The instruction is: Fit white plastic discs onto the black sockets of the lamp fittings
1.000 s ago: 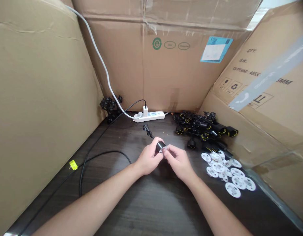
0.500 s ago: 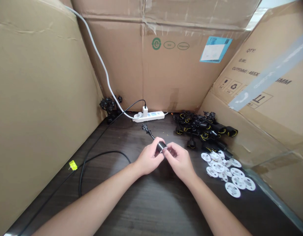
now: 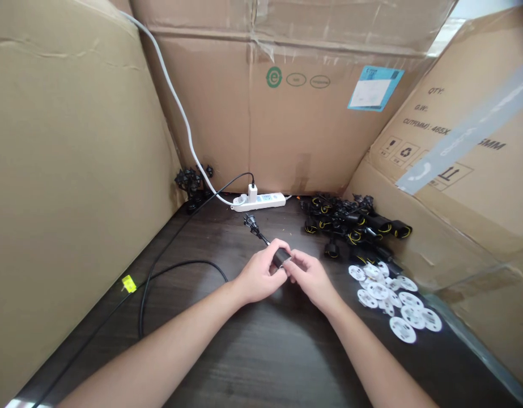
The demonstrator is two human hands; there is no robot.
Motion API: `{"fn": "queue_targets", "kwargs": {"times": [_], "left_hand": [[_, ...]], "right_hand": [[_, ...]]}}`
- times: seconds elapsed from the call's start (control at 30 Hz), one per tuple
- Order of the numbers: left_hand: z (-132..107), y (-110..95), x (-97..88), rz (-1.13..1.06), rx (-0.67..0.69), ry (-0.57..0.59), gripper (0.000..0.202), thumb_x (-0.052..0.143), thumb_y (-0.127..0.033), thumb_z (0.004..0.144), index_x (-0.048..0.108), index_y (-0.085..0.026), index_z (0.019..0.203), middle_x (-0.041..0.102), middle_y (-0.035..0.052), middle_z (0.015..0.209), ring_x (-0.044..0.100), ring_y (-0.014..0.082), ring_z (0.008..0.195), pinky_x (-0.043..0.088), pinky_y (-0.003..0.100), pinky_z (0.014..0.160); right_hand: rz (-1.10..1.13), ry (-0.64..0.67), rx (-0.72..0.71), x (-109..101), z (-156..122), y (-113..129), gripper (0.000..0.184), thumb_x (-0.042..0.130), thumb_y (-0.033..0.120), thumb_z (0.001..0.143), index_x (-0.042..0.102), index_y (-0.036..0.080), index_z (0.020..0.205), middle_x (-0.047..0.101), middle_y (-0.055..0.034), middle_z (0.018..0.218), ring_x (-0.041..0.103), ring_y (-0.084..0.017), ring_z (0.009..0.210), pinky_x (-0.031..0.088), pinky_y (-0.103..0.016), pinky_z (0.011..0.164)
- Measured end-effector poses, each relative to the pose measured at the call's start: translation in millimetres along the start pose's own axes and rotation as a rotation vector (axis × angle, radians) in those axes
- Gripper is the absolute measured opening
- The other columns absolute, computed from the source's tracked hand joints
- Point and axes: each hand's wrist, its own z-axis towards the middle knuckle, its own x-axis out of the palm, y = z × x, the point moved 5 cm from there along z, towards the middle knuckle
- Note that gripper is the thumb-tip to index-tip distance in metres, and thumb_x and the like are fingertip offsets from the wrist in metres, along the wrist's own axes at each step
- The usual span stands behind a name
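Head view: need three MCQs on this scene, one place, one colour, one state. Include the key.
1. Where are the white round labels relative to the right hand?
A. Left of it
B. To its right
C. Under it

2. What colour is the small tag on the black cable?
A. Red
B. Blue
C. Yellow

3. The black cylindrical part is:
A. Lying untouched
B. Plugged into the white power strip
C. Held between the left hand and the right hand

Key:
1. B, the labels lie in a pile right of that hand.
2. C, the tag shows bright yellow.
3. C, the fingers of both hands meet on it.
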Motion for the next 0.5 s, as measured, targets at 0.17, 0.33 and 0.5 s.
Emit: {"fn": "queue_targets", "kwargs": {"times": [0.17, 0.33, 0.5], "left_hand": [[-1.5, 2.3, 1.4, -0.007, 0.011, -0.035, 0.028, 0.057, -0.015, 0.082, 0.049, -0.022, 0.108, 0.061, -0.0058, 0.075, 0.048, 0.0099, 0.058, 0.037, 0.021, 0.056], [-1.5, 3.9, 0.2, -0.003, -0.002, -0.075, 0.029, 0.058, -0.015, 0.079, 0.049, -0.022, 0.107, 0.055, -0.0066, 0.074, 0.045, 0.0092, 0.057, 0.036, 0.021, 0.055], [-1.0, 7.2, -5.2, 0.049, -0.012, -0.134, 0.027, 0.057, -0.016, 0.080, 0.049, -0.022, 0.105, 0.049, -0.0064, 0.075, 0.043, 0.0097, 0.060, 0.036, 0.022, 0.058]], "right_hand": [[0.058, 0.029, 0.033, 2.5, 1.5, -1.6, 0.029, 0.065, 0.044, 0.086, 0.058, 0.020, 0.072, 0.056, 0.0018, 0.064, 0.049, -0.013, 0.058, 0.040, -0.025, 0.055], [0.016, 0.029, 0.005, 0.0, -0.4, 5.7, 0.030, 0.066, 0.046, 0.086, 0.059, 0.019, 0.073, 0.054, 0.0025, 0.063, 0.048, -0.013, 0.058, 0.039, -0.025, 0.057], [-0.087, -0.102, -0.109, -6.2, -5.4, 24.6, 0.024, 0.067, 0.042, 0.085, 0.062, 0.020, 0.078, 0.058, 0.0007, 0.067, 0.050, -0.014, 0.059, 0.040, -0.026, 0.056]]}}
